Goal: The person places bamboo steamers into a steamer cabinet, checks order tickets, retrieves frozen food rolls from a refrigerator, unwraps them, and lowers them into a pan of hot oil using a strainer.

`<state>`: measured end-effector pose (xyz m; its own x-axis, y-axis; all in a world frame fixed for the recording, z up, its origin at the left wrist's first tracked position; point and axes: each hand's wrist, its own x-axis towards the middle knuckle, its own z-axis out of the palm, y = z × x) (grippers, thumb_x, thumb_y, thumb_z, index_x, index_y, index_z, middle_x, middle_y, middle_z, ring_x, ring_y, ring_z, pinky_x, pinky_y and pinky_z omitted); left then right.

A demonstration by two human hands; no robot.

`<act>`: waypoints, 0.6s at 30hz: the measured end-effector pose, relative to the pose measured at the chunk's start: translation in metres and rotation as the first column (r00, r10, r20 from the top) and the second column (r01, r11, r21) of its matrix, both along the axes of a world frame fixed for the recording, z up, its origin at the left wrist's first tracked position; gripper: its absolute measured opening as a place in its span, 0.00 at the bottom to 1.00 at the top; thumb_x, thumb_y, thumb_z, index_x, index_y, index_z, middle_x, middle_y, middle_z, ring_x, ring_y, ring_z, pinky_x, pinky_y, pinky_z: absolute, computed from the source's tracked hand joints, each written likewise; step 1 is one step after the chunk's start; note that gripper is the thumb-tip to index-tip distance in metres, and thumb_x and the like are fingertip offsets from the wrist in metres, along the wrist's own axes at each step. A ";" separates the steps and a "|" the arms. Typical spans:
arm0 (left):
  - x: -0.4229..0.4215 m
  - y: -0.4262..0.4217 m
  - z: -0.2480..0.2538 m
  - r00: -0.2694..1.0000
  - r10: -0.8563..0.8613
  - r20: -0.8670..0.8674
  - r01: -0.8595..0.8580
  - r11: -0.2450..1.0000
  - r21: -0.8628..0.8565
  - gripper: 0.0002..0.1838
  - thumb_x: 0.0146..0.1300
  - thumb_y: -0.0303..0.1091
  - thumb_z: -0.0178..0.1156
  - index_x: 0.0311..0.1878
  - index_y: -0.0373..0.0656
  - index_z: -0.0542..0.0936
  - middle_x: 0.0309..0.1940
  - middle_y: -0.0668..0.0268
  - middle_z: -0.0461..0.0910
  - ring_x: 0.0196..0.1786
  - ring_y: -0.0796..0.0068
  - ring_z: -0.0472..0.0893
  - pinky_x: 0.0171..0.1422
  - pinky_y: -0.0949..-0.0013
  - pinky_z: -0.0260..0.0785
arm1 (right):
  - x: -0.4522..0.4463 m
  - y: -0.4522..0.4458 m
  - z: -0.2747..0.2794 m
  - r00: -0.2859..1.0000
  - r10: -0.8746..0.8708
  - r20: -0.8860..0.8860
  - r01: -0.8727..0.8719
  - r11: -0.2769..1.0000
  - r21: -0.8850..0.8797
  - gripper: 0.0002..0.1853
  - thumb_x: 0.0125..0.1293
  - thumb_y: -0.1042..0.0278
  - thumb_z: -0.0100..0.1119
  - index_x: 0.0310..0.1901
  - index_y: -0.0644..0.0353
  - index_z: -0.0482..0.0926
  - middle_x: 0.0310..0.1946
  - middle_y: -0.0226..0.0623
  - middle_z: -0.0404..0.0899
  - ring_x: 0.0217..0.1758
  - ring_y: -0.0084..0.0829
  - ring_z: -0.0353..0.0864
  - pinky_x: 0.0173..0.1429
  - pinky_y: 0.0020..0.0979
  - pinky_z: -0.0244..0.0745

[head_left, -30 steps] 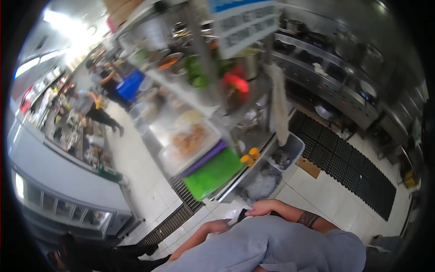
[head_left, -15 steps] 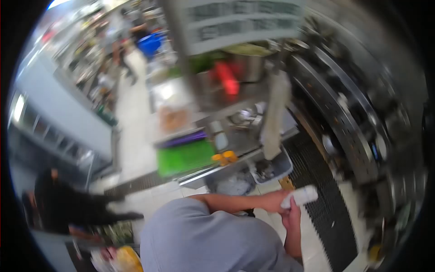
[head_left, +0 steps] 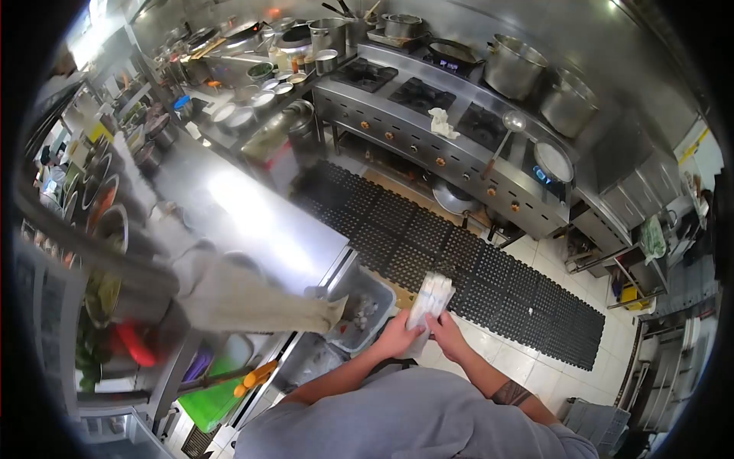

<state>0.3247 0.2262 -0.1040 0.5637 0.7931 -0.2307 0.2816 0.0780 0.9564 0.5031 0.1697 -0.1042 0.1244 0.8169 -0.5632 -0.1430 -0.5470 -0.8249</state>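
A white folded packet (head_left: pixel 430 297) with faint markings, of plastic or paper, is held upright in front of my body, over the floor. My left hand (head_left: pixel 399 335) is closed around its lower left side. From the right, my right hand (head_left: pixel 448 336) grips its lower edge, thumb on the front. The packet's contents cannot be made out. Just left of my hands stands a grey plastic bin (head_left: pixel 388 306) with scraps inside.
A steel counter (head_left: pixel 237 206) runs along the left, with a beige cloth (head_left: pixel 252 298) hanging near its end. Black rubber mats (head_left: pixel 474 283) cover the floor before a gas range (head_left: pixel 428 138). A long-handled ladle (head_left: pixel 514 122) and pots rest on it. A green board (head_left: pixel 210 398) lies lower left.
My view has swung right, bringing the range and floor mats into the middle. The packet now stands more upright, and both hands still hold it.
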 end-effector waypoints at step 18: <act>0.267 0.247 0.075 0.903 0.385 0.189 -0.345 0.914 -0.213 0.17 0.66 0.25 0.70 0.55 0.36 0.78 0.41 0.65 0.84 0.42 0.76 0.83 0.44 0.69 0.77 | 0.255 0.260 0.026 0.719 -0.073 -0.691 0.087 0.996 -0.015 0.25 0.75 0.54 0.63 0.65 0.61 0.75 0.47 0.39 0.86 0.50 0.37 0.88 0.58 0.44 0.84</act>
<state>0.5921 0.4732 -0.0289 0.2940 0.9128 -0.2835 -0.0156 0.3011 0.9535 0.7582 0.4299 -0.0778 -0.2279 0.8322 -0.5055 -0.7192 -0.4939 -0.4888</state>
